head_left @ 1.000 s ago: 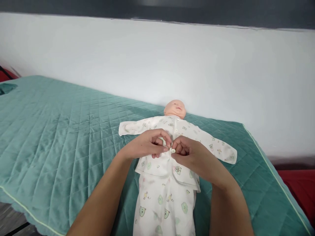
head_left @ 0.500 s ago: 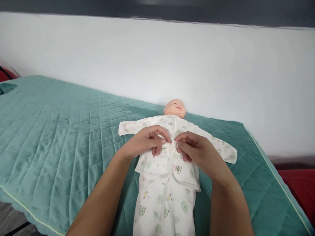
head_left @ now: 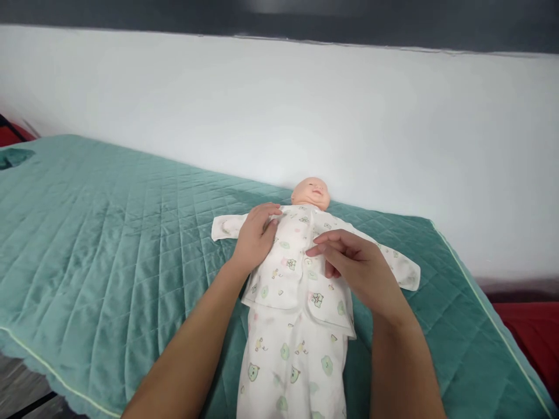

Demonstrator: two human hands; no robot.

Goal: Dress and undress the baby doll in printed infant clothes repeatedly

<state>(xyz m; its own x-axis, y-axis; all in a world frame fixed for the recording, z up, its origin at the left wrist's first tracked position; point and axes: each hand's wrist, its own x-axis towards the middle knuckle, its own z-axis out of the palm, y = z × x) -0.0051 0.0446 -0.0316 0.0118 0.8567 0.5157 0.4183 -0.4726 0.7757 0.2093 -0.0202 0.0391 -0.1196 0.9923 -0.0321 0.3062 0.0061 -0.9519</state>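
Observation:
A baby doll (head_left: pixel 311 193) lies on its back, dressed in a white long-sleeved jacket (head_left: pixel 283 282) with small green and yellow prints. Matching white trousers (head_left: pixel 292 361) cover its lower part. Down the middle of the jacket runs the front opening, with a button (head_left: pixel 308 262) near its lower half. My left hand (head_left: pixel 258 237) rests open on the jacket at the shoulder on the left side, fingers loosely bent. Beside the front opening, my right hand (head_left: pixel 351 262) hovers over the chest. Its thumb and index finger are apart with nothing between them; the other fingers curl under.
A green quilted cover (head_left: pixel 131 244) spreads under the doll, with a pale piped edge. Behind the doll's head rises a white wall (head_left: pixel 279 110) with a dark band on top. Something red (head_left: pixel 528 337) stands at the right, beyond the cover's edge.
My left hand has left the front opening and moved up and left to the jacket's shoulder. My right hand stays near the opening, shifted only slightly. The doll lies as before.

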